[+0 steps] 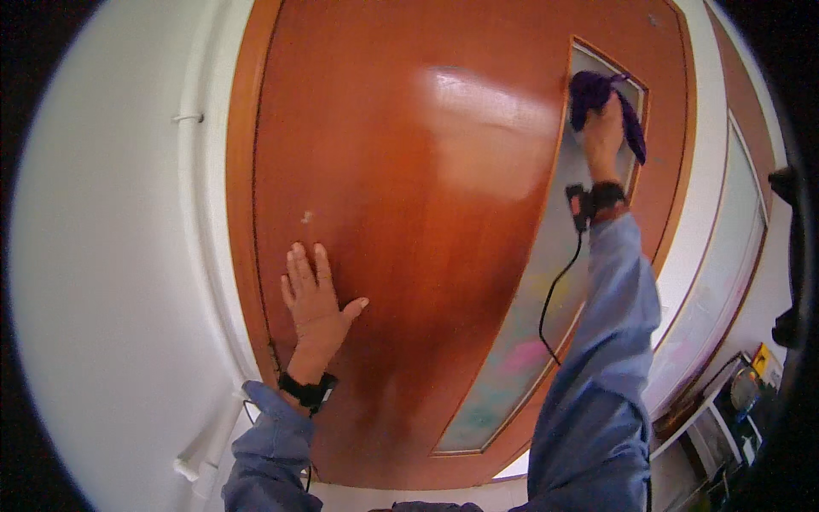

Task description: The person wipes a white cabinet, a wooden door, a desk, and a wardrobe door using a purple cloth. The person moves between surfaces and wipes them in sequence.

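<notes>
My right hand (603, 137) grips a dark purple cloth (590, 96) against the upper part of a narrow frosted glass panel (563, 198). One end of the cloth hangs down beside my fingers. The panel is set into a reddish-brown wooden door (397, 224), with coloured smudges across its lower part. My left hand (315, 297) lies palm-down on the door's left side, fingers spread, with nothing in it. Just above its fingertips is a small pale scuff (306, 217). Black straps circle both wrists, and a black cable (544, 307) runs from the device at the right one.
White pipes (192, 192) run down the wall left of the wooden door frame (242, 173). To the right is another glazed panel (710, 275). At lower right stands a white-framed rack (688, 422) with assorted items on it. Pale floor shows beneath the door.
</notes>
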`<action>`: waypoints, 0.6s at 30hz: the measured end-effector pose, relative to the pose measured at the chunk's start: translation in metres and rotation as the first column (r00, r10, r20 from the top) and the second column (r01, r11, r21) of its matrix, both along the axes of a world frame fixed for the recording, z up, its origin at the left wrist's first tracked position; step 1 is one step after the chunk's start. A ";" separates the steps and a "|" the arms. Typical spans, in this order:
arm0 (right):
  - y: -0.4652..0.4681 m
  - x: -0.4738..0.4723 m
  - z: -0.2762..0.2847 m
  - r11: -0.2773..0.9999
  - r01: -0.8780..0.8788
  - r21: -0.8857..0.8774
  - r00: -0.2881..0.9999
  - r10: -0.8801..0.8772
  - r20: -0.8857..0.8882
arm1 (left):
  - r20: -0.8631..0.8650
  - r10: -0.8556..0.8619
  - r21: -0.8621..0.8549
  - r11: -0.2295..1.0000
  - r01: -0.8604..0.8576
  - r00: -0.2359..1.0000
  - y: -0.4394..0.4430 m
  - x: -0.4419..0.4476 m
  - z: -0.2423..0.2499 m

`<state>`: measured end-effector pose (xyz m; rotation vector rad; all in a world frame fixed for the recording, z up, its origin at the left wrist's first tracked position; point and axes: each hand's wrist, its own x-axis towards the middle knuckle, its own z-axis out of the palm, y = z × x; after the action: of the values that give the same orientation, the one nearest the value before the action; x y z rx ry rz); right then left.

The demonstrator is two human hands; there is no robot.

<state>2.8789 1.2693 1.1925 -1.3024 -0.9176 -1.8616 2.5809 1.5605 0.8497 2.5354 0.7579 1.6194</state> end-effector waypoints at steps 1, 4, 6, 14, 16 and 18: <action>0.002 -0.002 -0.021 1.000 0.019 0.003 1.000 -0.019 -0.022 | 0.006 -0.001 -0.009 1.000 0.001 1.000 -0.001 0.001 0.000; -0.004 -0.001 -0.071 0.977 0.113 -0.182 0.989 -0.093 0.115 | 0.016 0.004 -0.001 1.000 -0.004 1.000 -0.005 0.003 0.000; -0.023 0.009 -0.064 0.962 0.165 -0.219 0.983 -0.143 0.114 | 0.005 0.038 0.002 0.999 -0.038 0.999 -0.008 0.006 0.001; -0.049 0.023 0.038 0.972 0.194 -0.132 0.974 -0.175 0.141 | 0.019 0.054 0.012 0.998 -0.054 0.998 -0.011 0.008 0.000; -0.007 0.012 0.013 0.971 0.215 -0.109 0.954 -0.185 0.235 | 0.024 0.058 0.006 0.998 -0.058 0.998 -0.008 0.004 0.001; 0.005 0.001 -0.037 0.972 0.163 -0.170 0.976 -0.134 0.170 | 0.018 0.044 -0.009 0.999 -0.044 0.999 -0.008 0.003 0.003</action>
<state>2.8796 1.2747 1.1555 -1.3812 -1.1226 -2.0598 2.5841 1.5524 0.8527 2.5123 0.8226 1.6457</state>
